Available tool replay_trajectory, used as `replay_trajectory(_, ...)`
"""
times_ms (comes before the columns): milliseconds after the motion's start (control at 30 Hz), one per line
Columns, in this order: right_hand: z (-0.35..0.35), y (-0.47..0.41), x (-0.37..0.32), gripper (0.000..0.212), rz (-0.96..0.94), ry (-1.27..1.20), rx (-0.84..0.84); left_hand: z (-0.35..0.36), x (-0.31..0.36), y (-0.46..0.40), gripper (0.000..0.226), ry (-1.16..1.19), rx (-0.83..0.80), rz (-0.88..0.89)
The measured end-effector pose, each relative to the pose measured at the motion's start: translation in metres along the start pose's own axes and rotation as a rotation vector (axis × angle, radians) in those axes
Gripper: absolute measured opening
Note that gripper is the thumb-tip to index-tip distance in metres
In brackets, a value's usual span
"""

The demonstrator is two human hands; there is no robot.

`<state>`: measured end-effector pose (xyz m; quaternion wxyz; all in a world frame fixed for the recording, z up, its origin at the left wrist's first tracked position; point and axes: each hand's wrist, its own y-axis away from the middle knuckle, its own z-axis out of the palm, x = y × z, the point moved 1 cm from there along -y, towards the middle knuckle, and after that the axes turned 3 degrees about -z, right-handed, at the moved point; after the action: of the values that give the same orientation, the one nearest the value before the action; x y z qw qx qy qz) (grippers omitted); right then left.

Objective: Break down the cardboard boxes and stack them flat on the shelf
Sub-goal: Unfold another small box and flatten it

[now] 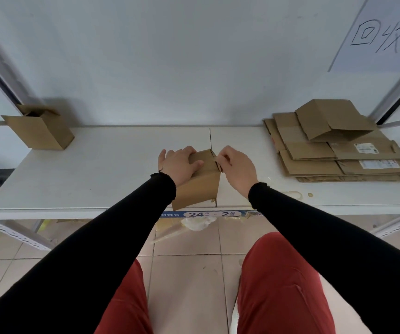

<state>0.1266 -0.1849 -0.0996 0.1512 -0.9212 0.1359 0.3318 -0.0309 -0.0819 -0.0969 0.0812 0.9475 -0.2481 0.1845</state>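
Observation:
A small brown cardboard box (pixel 200 186) stands at the front middle of the white shelf (pixel 97 169). My left hand (pixel 179 165) lies over its top, fingers curled round the upper edge. My right hand (pixel 236 167) pinches the box's top right corner edge between thumb and fingers. A second small box (pixel 41 131) with its top flaps open stands at the back left of the shelf. A stack of flattened boxes (pixel 333 145) lies at the back right, its top piece partly folded up.
A white wall rises behind the shelf, with a handwritten paper sign (pixel 386 34) at the upper right. A blue label strip (pixel 208 214) marks the shelf's front edge. Crumpled plastic and tape scraps (pixel 199 224) lie on the tiled floor below.

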Motion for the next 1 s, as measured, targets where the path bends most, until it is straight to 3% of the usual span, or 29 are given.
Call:
replay_trajectory(100, 0.012, 0.004, 0.001, 0.018, 0.343, -0.55, -0.019, 0.0, 0.001, 0.0, 0.041, -0.006, -0.003, 0.001)
replay_trajectory(167, 0.009, 0.002, -0.001, 0.017, 0.389, -0.639, -0.071, 0.0, 0.001, 0.001, 0.042, -0.006, -0.002, 0.001)
replay_trajectory(300, -0.001, -0.001, -0.002, 0.027, 0.169, -0.346, -0.09, 0.0, 0.001, 0.0, 0.041, -0.016, 0.002, -0.003)
replay_trajectory(400, -0.012, -0.011, -0.005, 0.033, -0.116, 0.229, -0.133, 0.001, 0.001, 0.001, 0.04, -0.016, 0.001, -0.002)
replay_trajectory(467, -0.016, -0.021, -0.013, 0.025, -0.263, 0.489, -0.144, 0.001, 0.002, 0.001, 0.041, -0.019, -0.003, -0.002)
replay_trajectory(600, -0.009, -0.034, -0.022, 0.01, -0.313, 0.605, -0.199, -0.001, 0.002, 0.002, 0.04, -0.017, 0.007, -0.002)
replay_trajectory(667, -0.006, -0.035, -0.015, 0.013, -0.151, 0.365, -0.176, -0.002, 0.001, 0.002, 0.04, -0.01, 0.002, -0.002)
replay_trajectory(833, 0.005, -0.019, 0.004, 0.013, 0.538, -0.836, -0.065, 0.0, 0.003, 0.0, 0.04, -0.019, 0.004, -0.003)
replay_trajectory(900, 0.01, -0.015, 0.006, 0.015, 0.638, -1.048, -0.047, 0.001, 0.004, 0.001, 0.041, -0.021, 0.005, 0.005)
replay_trajectory(1000, 0.011, -0.015, 0.004, 0.018, 0.635, -1.109, -0.063, -0.001, 0.002, 0.002, 0.043, -0.01, 0.002, -0.001)
